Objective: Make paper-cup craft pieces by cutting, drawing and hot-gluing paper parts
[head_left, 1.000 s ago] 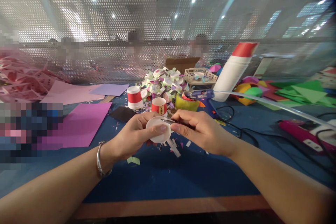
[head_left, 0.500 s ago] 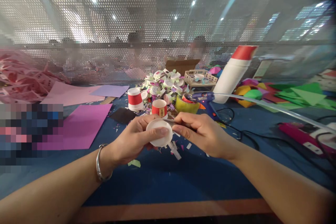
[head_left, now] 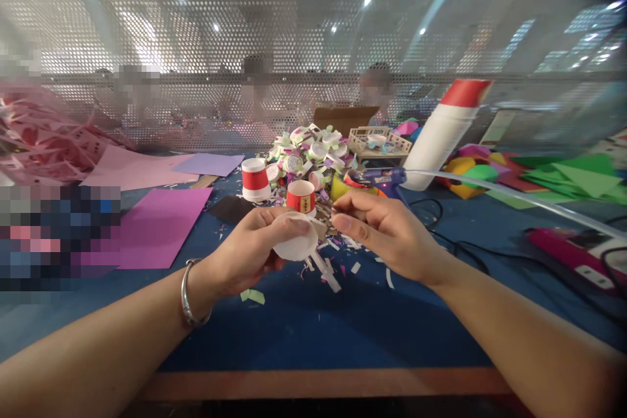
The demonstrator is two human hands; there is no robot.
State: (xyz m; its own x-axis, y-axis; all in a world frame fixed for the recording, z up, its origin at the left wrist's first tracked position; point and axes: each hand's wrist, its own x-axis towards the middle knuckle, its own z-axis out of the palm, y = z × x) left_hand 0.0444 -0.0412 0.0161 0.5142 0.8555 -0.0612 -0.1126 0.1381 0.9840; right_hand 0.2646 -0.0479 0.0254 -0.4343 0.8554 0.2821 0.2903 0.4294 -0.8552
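Observation:
My left hand [head_left: 255,245] is closed around a cut-down white paper cup [head_left: 295,243], its thumb lying across the round white face. A narrow white strip [head_left: 327,274] shows just below the cup. To the right, my right hand [head_left: 379,232] has its thumb and fingers pinched together, a small gap from the cup; what they hold is mostly hidden and too small to name. Directly behind the hands stands a red and white paper cup [head_left: 300,197]. Another red and white cup [head_left: 255,179] sits upside down to its left.
Cut cup pieces [head_left: 313,155] are heaped behind, with paper scraps around. At right are a blue glue gun [head_left: 385,176], a leaning cup stack [head_left: 441,140], cables and a pink power strip [head_left: 568,255]. Purple paper [head_left: 164,228] and a pink pile [head_left: 44,137] lie left.
My right hand has drawn slightly away from the cup, and the grey blade-like piece between the hands no longer shows. The cup has tilted and shifted a little left and up.

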